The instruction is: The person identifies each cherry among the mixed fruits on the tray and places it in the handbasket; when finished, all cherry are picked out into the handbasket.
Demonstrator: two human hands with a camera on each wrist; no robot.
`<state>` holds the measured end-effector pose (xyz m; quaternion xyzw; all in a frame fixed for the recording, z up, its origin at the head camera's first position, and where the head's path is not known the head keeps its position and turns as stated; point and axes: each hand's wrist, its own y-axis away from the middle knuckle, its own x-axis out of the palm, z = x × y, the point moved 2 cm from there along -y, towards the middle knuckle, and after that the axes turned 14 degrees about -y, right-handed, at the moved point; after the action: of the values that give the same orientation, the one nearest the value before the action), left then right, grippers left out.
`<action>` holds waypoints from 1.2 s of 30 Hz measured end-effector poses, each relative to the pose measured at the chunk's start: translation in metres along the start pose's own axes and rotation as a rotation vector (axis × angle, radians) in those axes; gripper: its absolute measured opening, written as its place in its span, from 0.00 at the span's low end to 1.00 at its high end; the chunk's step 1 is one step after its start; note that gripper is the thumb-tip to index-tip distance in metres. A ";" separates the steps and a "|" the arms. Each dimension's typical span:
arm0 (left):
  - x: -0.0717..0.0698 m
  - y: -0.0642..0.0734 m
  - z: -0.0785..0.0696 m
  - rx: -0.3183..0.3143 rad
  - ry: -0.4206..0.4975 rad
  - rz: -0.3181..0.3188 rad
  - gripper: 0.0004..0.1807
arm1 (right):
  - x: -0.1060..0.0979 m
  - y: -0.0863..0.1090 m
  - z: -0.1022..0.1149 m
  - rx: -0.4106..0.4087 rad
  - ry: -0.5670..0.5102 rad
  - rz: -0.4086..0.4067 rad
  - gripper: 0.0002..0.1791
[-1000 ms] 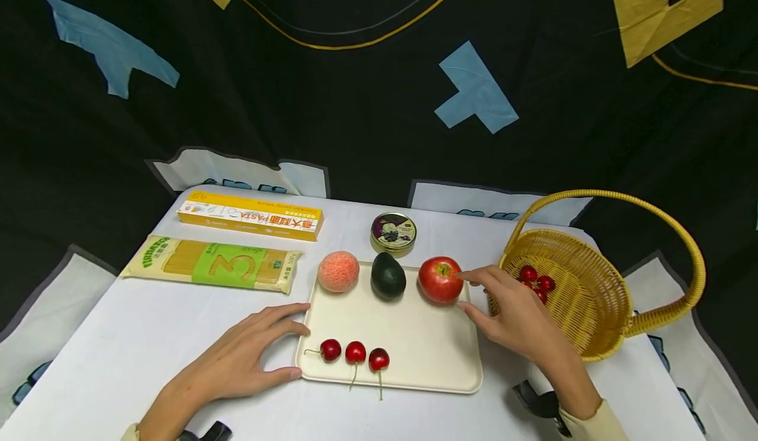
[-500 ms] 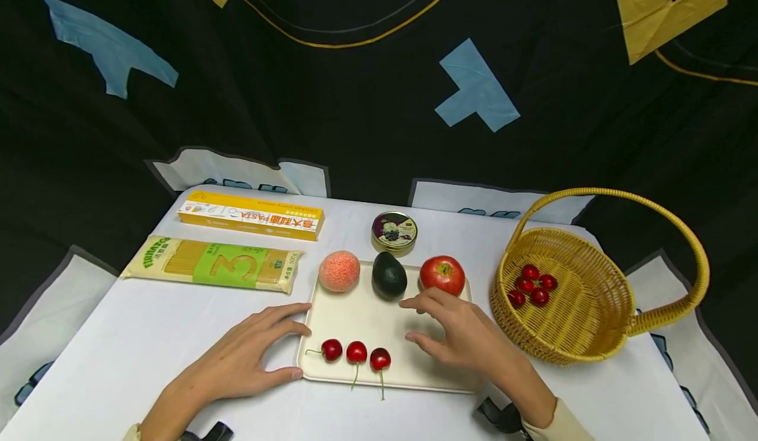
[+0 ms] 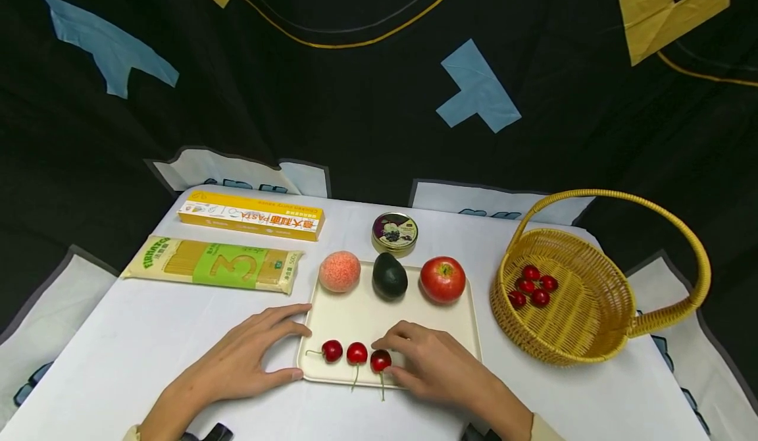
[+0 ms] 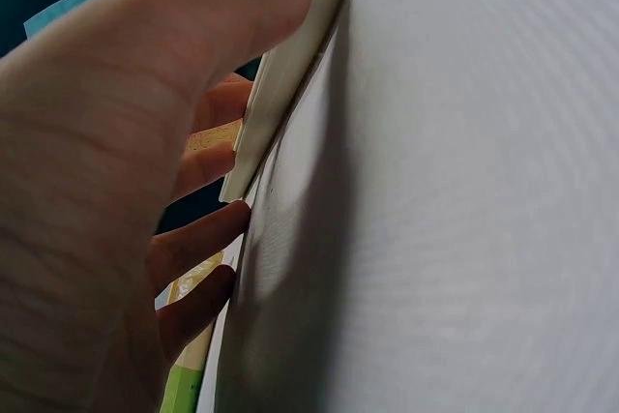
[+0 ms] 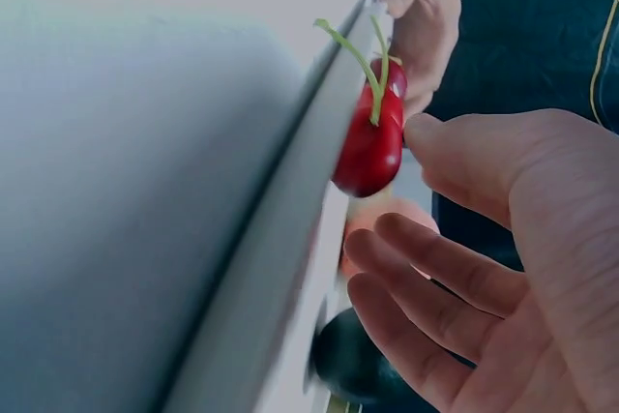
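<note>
Head view: the right hand [image 3: 435, 365] has just come away from beside the apple [image 3: 443, 280], passed over the tray [image 3: 349, 316] and arrived at the rightmost cherry [image 3: 381, 361], so the work in hand now appears to centre on the cherry row. That cherry lies on the tray near its front edge, its stem trailing towards the person; the middle cherry [image 3: 356, 353] and the left cherry [image 3: 331, 351] sit beside it. Thumb and forefinger come to either side of the rightmost cherry, palm down, wrist reaching in from the lower right. The left hand [image 3: 251, 352] has stayed at the tray's left edge, relaxed and grasping nothing, its fingers spread and its thumb by the near corner. The apple, avocado [image 3: 389, 276] and pink fruit (a peach, perhaps) keep their places along the far edge, and more cherries lie in the wicker basket [image 3: 502, 306] to the right. Left wrist view: the thumb tip rests at the tray's pale rim, with the other fingers extended apart farther along. Right wrist view: the thumb is close to the cherry, while the visible fingers stay loosely bent and parted below it, not clenched; whether any skin touches the fruit I cannot tell.
</note>
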<state>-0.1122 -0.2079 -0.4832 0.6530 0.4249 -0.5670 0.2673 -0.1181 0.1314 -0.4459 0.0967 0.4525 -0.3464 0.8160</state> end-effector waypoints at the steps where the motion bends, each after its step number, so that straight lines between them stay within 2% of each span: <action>1: 0.000 0.000 0.000 0.001 0.001 0.005 0.25 | 0.002 0.001 0.001 0.003 0.000 0.006 0.18; 9: -0.001 0.000 -0.001 0.011 -0.012 -0.009 0.25 | 0.008 0.002 0.002 0.019 0.011 0.035 0.14; 14: -0.001 0.000 -0.001 0.009 -0.010 -0.007 0.25 | 0.010 0.002 0.002 -0.001 0.039 0.039 0.14; 21: -0.001 0.000 -0.001 0.007 -0.008 -0.014 0.25 | 0.001 0.003 0.002 0.000 0.038 0.031 0.14; 26: 0.000 0.000 -0.001 0.004 0.000 -0.012 0.26 | -0.016 0.005 -0.001 0.032 0.010 -0.026 0.14; 31: 0.000 0.000 0.000 -0.008 0.014 0.011 0.25 | -0.033 0.012 -0.006 0.029 0.040 -0.114 0.15; 36: -0.001 0.000 -0.001 -0.008 0.019 0.019 0.25 | -0.052 0.024 -0.015 0.086 0.054 -0.192 0.21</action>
<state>-0.1120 -0.2074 -0.4824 0.6614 0.4236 -0.5564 0.2712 -0.1309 0.1812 -0.4166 0.0972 0.4663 -0.4394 0.7616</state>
